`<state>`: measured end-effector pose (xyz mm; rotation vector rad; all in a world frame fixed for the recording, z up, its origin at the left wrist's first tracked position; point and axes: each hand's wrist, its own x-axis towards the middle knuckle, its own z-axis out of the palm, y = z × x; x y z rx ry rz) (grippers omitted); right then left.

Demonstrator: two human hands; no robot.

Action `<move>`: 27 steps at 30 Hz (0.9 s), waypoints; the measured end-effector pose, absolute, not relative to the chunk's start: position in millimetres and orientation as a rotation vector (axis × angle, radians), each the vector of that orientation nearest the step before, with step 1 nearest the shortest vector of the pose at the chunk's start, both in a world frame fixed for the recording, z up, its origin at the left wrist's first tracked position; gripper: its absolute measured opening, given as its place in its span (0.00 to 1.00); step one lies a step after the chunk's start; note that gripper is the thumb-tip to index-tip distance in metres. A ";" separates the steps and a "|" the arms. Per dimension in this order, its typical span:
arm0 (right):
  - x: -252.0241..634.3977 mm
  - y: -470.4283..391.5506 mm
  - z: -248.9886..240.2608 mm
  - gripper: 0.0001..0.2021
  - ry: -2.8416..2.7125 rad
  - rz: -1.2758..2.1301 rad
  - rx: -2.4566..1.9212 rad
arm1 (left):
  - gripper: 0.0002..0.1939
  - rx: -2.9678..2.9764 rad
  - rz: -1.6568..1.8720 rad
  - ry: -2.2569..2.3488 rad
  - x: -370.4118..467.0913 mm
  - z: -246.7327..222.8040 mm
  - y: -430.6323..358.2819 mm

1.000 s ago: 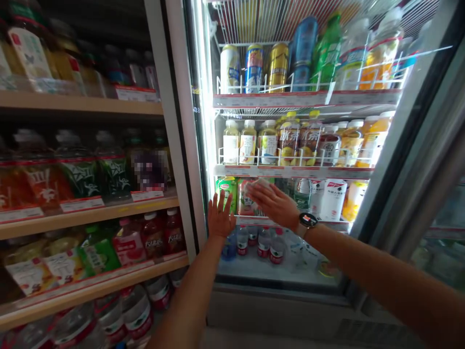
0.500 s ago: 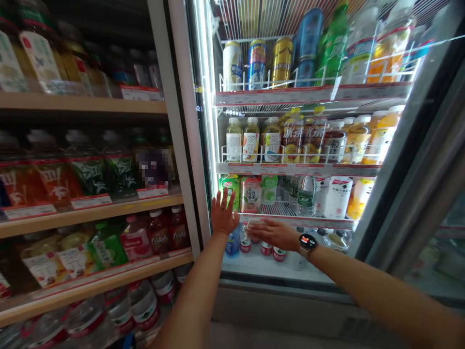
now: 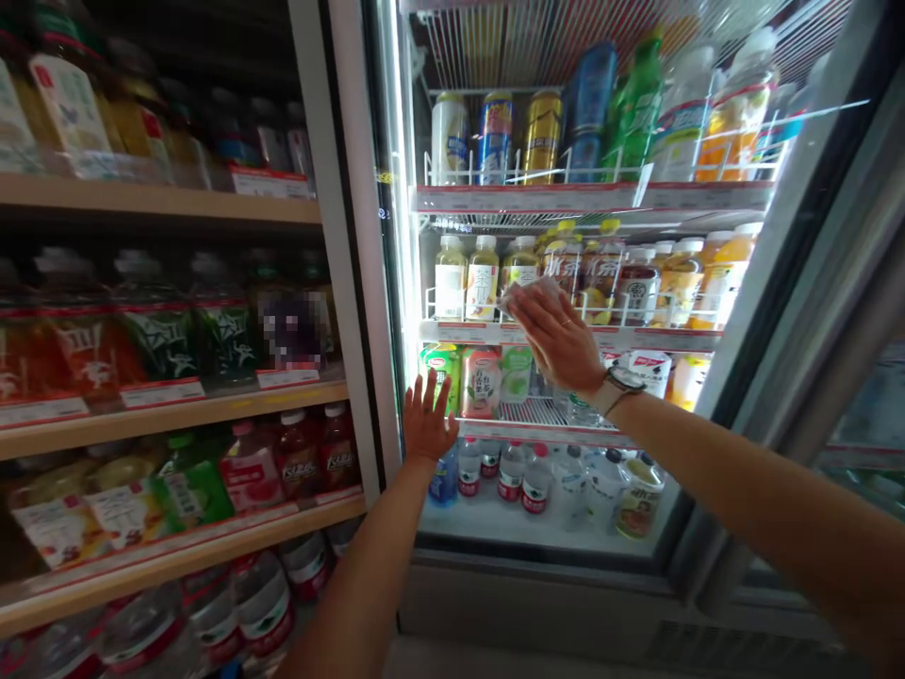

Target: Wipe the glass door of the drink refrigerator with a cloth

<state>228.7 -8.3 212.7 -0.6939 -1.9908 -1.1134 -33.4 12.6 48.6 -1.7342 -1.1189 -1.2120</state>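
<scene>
My left hand lies flat with fingers spread against the glass door of a lit drinks fridge, near its left edge. A thin whitish cloth is under the fingers of my right hand, pressed to the glass at the height of the middle shelf. That hand's fingers stretch up and left over the cloth, hiding most of it. A watch is on my right wrist. Behind the glass, tea bottles and a pink drink carton show near the hands.
Fridge shelves behind the glass hold cans, a green bottle and small water bottles. To the left, an open wooden shelf carries several bottled drinks. The fridge's metal frame stands at right.
My right hand has moved up with the cloth, from the lower shelf's height to the middle shelf's. My left hand stays on the glass; the view has shifted slightly.
</scene>
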 end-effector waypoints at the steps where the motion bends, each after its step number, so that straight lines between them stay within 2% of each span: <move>1: 224.4 -9.0 202.2 0.36 -2.028 -1.108 -0.678 | 0.45 -1.731 -1.214 -1.115 -33.3 48.6 12.5; 11: 201.6 -12.8 47.9 0.31 -2.461 -1.036 -0.330 | 0.44 -1.714 -1.189 -1.129 -32.7 46.2 12.9; 16: 206.0 -17.0 7.0 0.27 -2.540 -1.064 -0.223 | 0.43 -1.712 -1.183 -1.135 -33.2 46.0 12.3; 21: 226.9 -18.7 25.5 0.26 -2.438 -1.220 -0.322 | 0.44 -1.724 -1.186 -1.137 -33.8 46.1 13.5; 24: 246.3 -16.6 74.3 0.28 -2.350 -1.240 -0.382 | 0.45 -1.721 -1.197 -1.119 -33.6 46.6 14.1; 27: 260.1 -13.9 142.5 0.35 -2.301 -1.195 -0.539 | 0.44 -1.735 -1.212 -1.128 -33.3 47.1 14.3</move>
